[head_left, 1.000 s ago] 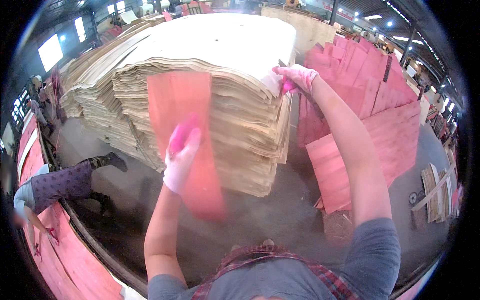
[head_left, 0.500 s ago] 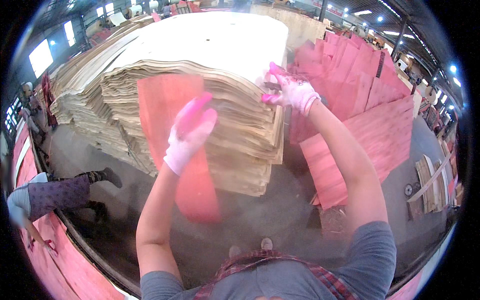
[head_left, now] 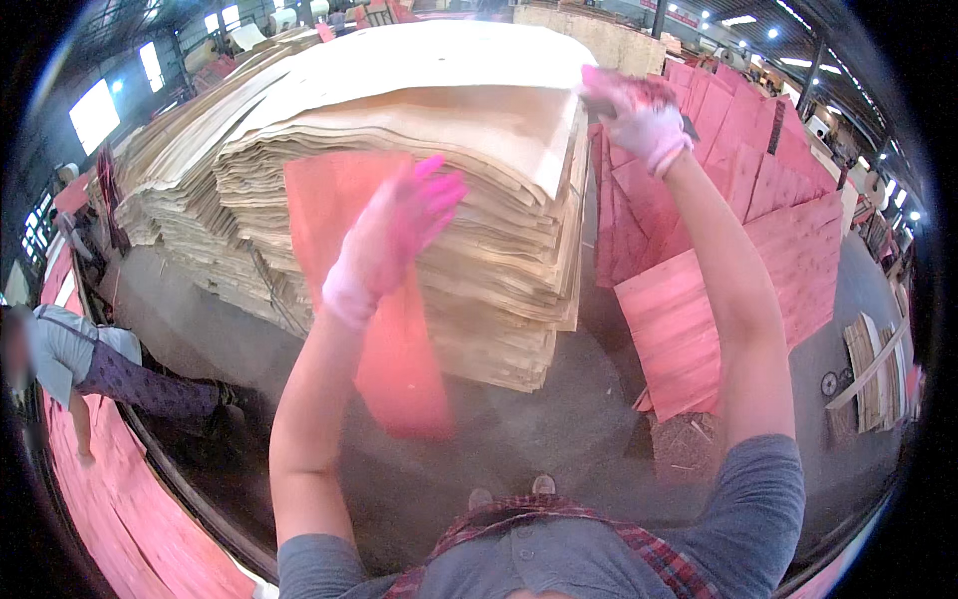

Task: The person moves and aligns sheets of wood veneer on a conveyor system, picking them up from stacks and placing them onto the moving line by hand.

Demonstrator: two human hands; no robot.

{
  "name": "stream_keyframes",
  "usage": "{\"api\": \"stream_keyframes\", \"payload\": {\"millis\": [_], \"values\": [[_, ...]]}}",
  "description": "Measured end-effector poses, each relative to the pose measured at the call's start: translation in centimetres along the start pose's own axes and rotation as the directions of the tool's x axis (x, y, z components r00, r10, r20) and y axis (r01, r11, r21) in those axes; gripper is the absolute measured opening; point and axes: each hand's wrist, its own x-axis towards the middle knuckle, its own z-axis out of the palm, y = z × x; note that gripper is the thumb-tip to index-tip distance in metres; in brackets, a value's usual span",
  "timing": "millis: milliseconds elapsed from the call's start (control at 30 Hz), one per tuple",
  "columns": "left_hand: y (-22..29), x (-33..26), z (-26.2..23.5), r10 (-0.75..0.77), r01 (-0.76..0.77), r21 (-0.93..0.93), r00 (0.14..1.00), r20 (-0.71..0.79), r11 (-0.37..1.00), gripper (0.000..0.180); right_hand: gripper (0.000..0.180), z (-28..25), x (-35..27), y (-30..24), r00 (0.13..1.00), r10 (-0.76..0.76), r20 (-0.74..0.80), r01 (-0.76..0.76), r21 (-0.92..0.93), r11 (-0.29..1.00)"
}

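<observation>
A tall stack of pale veneer sheets stands in front of me. A pink veneer sheet hangs down its front face. My left hand, in a pink-stained glove, is raised in front of that pink sheet with its fingers spread; it is blurred, and I see no grip on the sheet. My right hand, also gloved, is up at the stack's top right corner, closed on the corner of the top pale sheet.
Pink veneer sheets lean and lie in a pile to the right. More pink sheets run along the lower left, where another person bends over. Wood offcuts sit at the far right. Grey floor lies below.
Both hands have risen. My left hand slid up the pink sheet and opened its fingers. My right hand moved up and right with the top sheet's corner.
</observation>
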Motion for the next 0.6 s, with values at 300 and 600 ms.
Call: {"api": "stream_keyframes", "payload": {"millis": [300,600], "values": [[6.4,1.5,-0.6,0.581,-0.578,0.077,0.795,-0.174,0.813,0.068,0.05,-10.2,-7.3,-14.7,0.845,-0.144,-0.514,0.34,0.31,0.888],[-1.0,-7.5,1.6,0.331,-0.19,0.336,0.837,-0.436,0.923,0.038,0.064,1.7,-19.3,-11.6,0.422,0.642,0.64,-0.089,0.734,-0.673]]}}
